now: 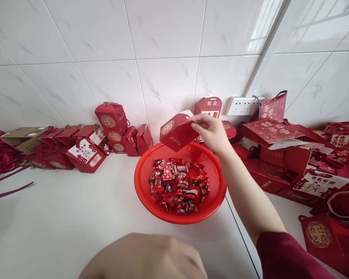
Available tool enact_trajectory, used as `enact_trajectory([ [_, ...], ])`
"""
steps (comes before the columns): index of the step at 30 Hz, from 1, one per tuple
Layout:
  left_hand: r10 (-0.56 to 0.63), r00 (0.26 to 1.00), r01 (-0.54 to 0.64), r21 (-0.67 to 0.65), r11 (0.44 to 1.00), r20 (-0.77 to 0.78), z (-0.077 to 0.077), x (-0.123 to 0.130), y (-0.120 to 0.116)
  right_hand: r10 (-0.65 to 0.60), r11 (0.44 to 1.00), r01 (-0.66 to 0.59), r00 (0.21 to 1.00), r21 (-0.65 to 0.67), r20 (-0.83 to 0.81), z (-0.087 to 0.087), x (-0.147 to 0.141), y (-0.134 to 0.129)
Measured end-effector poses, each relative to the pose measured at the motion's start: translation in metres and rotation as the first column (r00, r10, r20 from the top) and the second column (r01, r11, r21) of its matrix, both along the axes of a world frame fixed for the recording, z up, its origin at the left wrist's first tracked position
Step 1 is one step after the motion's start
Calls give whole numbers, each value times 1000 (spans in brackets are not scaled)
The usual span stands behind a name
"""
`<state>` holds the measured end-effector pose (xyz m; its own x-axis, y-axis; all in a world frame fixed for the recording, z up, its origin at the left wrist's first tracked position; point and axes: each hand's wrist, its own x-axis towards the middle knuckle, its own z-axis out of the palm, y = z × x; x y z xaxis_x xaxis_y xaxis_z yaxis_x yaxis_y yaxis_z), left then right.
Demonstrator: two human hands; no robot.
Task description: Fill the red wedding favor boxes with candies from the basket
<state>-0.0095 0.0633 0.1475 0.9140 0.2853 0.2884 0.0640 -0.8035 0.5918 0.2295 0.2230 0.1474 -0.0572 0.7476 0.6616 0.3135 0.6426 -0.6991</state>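
Holding 1 box [177,133] in right hand [211,131], above loose candies [182,184] in basket [180,218], right of already folded boxes [113,126]; cannot tell left hand's [163,257] grip.

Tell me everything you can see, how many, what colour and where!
Basket: one, red, middle
Sweets: many, mostly red, inside it
Held box: one, red, over basket's back edge
Left boxes: several, mostly red, near wall
Brown box: one, brown, far left
Ribbons: pile, dark red, far left
Back boxes: a few, red, behind basket
Right boxes: many, mostly red, right
Socket strip: one, white, wall
Tiles: many, white, wall
Table: white, underneath
Sleeve: one, maroon, lower right
Right hand: one, holding box
Left hand: one, blurred, bottom
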Motion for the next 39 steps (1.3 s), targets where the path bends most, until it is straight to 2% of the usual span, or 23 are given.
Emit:
enact_trajectory([
  [2, 189, 972, -202, 92, 975, 140, 4, -5, 4, -10, 987, 13, 1000, 159, -20, -2, 15, -39],
  [3, 289, 932, -321, 123, 939, 220, 4, -6, 8, 8, 976, -6, 1000, 219, -10, -4, 20, -56],
  [5, 509, 764, -605, 169, 778, 396, 2, -4, 23, 51, 948, -52, 999, 314, 10, -10, 27, -82],
  [6, 574, 704, -682, 173, 710, 418, 0, -2, 30, 70, 931, -74, 997, 356, 26, -12, 28, -91],
  [7, 630, 672, -724, 163, 671, 389, -4, 1, 37, 82, 915, -93, 996, 394, 44, -15, 28, -98],
  [10, 693, 690, -719, 84, 690, 206, -13, 10, 50, 98, 868, -138, 989, 477, 106, -18, 23, -106],
  [13, 670, 725, -686, 86, 722, 159, -15, 13, 54, 84, 854, -175, 976, 490, 202, -17, 18, -109],
  [16, 630, 742, -669, 187, 719, 230, -12, 8, 58, 36, 866, -189, 947, 463, 319, -17, 17, -110],
  [20, 564, 736, -676, 359, 643, 375, -11, -3, 68, 3, 906, -181, 908, 383, 420, -21, 19, -106],
  [22, 539, 770, -637, 447, 628, 342, -15, -7, 72, 65, 925, -231, 879, 302, 472, -23, 18, -104],
  [24, 573, 795, -589, 479, 651, 199, -19, -8, 74, 135, 941, -278, 831, 192, 540, -25, 15, -103],
  [25, 607, 790, -570, 459, 681, 80, -20, -8, 75, 163, 949, -287, 801, 131, 576, -26, 13, -102],
  [27, 628, 739, -546, 330, 770, -245, -23, -4, 75, 226, 955, -298, 740, 8, 633, -29, 10, -102],
  [29, 534, 668, -549, 142, 824, -519, -24, -1, 76, 294, 945, -316, 700, -86, 650, -31, 7, -102],
  [30, 480, 650, -556, 61, 829, -590, -23, 0, 76, 322, 938, -324, 691, -120, 647, -32, 6, -101],
  [33, 429, 695, -567, -72, 821, -577, -21, -2, 80, 352, 935, -295, 691, -198, 632, -33, 8, -99],
  [36, 366, 770, -501, -141, 854, -523, -22, -6, 86, 361, 930, -220, 687, -293, 631, -33, 13, -96],
  [39, 332, 786, -485, -186, 855, -521, -29, -10, 92, 413, 900, -201, 681, -388, 605, -35, 16, -93],
])
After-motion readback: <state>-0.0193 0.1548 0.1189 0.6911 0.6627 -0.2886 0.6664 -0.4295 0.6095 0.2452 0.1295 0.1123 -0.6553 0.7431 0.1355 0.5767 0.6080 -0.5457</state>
